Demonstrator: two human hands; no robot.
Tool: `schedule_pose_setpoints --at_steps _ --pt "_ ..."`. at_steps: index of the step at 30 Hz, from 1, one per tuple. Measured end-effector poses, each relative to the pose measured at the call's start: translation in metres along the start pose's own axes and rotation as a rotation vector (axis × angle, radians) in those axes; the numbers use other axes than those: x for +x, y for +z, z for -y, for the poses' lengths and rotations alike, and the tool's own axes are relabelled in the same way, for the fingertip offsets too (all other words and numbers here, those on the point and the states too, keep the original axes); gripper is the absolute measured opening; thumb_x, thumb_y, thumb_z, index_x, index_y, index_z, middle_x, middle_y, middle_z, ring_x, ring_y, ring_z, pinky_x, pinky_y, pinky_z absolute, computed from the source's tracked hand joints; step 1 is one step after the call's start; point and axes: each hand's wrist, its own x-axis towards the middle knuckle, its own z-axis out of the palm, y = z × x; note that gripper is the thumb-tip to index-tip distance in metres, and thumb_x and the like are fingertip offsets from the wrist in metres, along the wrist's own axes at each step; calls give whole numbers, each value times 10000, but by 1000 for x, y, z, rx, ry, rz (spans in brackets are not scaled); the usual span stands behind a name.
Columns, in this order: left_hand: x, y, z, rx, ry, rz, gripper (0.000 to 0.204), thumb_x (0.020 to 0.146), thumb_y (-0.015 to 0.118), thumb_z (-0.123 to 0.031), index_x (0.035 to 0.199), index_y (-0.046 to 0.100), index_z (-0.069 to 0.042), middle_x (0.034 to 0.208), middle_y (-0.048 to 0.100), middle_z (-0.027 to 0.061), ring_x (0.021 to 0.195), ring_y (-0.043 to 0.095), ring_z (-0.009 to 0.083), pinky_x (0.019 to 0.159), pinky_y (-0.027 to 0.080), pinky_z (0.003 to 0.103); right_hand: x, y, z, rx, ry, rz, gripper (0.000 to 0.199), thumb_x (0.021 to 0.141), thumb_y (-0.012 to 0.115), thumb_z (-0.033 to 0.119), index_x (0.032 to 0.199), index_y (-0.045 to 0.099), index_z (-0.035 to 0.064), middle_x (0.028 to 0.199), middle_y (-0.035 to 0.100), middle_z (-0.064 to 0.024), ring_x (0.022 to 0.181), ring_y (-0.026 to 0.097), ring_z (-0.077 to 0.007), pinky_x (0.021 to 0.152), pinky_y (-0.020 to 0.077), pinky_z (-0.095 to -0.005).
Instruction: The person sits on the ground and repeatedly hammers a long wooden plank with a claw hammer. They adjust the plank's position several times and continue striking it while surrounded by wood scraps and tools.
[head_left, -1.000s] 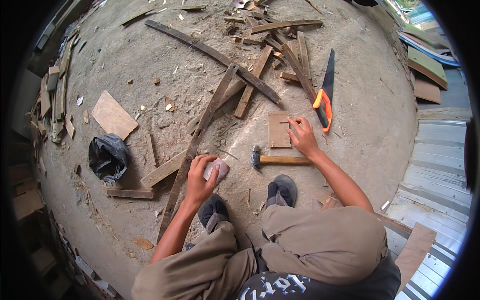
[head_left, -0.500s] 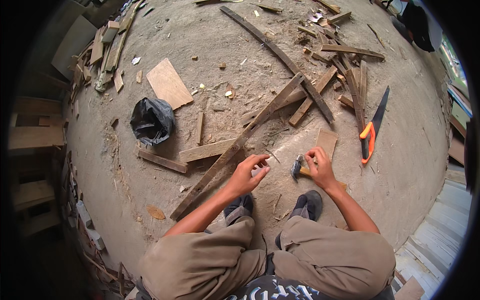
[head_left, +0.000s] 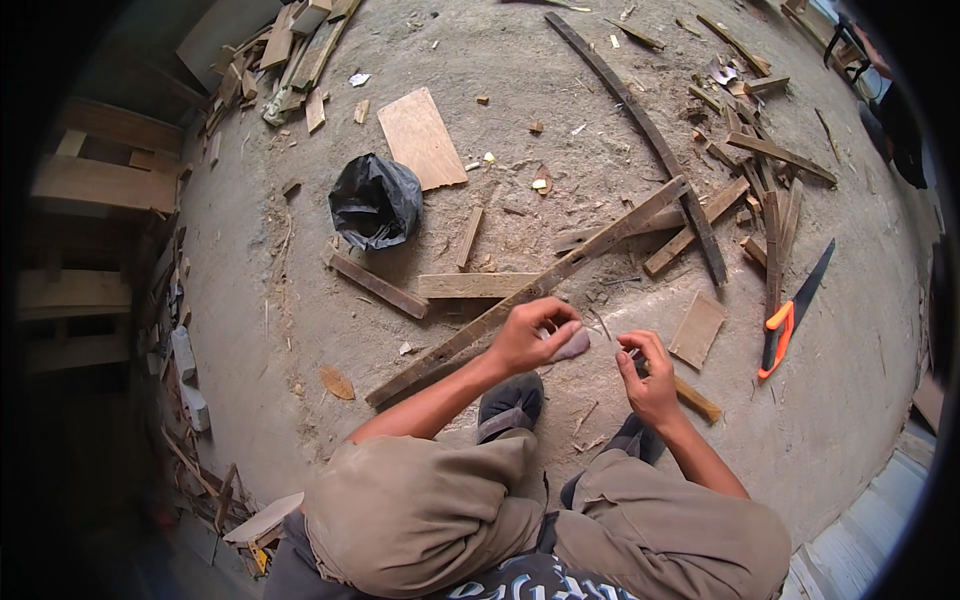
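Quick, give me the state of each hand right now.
Left hand: closed on a small pale packet.
Right hand: fingertips pinched together; what they hold is too small to tell.

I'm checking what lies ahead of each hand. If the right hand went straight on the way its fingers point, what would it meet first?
The right hand points up and left, toward the left hand and the pale small thing it holds. It would probably meet that first, though depth is hard to judge.

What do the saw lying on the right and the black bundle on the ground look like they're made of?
The saw: a dark blade, probably metal, with a bright orange handle that looks like plastic. The black bundle: thin, glossy and crumpled, so most likely a plastic bag. What it holds is hidden.
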Motion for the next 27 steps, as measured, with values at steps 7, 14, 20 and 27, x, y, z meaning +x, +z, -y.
schedule_pose_setpoints --at_steps 7,14,20,27 --pt "41 -165 47 -94 21 -917 215 1002 660 -246 1020 631 -34 836 630 24 639 584 77 571 476 225 2 -52 -35 -138 86 -120 229 955 653 109 1156 621 4 1113 615 -119 939 622 -212 793 500 -318" --pt "33 -190 98 52 -359 -791 320 1014 628 -346 1032 700 -35 843 659 7 727 568 65 660 462 257 -4 -75 -67 -492 85 44 403 856 787 277 1127 632 22 1118 591 -150 1057 596 -318 892 458 -433" --pt "62 -40 71 633 72 -18 495 981 636 -331 1288 579 54 1250 627 220 1197 580 336 1025 448 471 -37 -80 -80 -961 188 401 646 726 859 428 1150 614 7 1131 564 -144 1120 553 -321 907 431 -444" --pt "60 0 89 601 -11 31 568 902 728 -203 1363 511 48 1240 609 229 1167 576 378 1019 431 456 -49 -82 -93 -913 76 436 371 886 729 298 1065 564 17 1101 587 -168 1075 579 -346 864 454 -456"
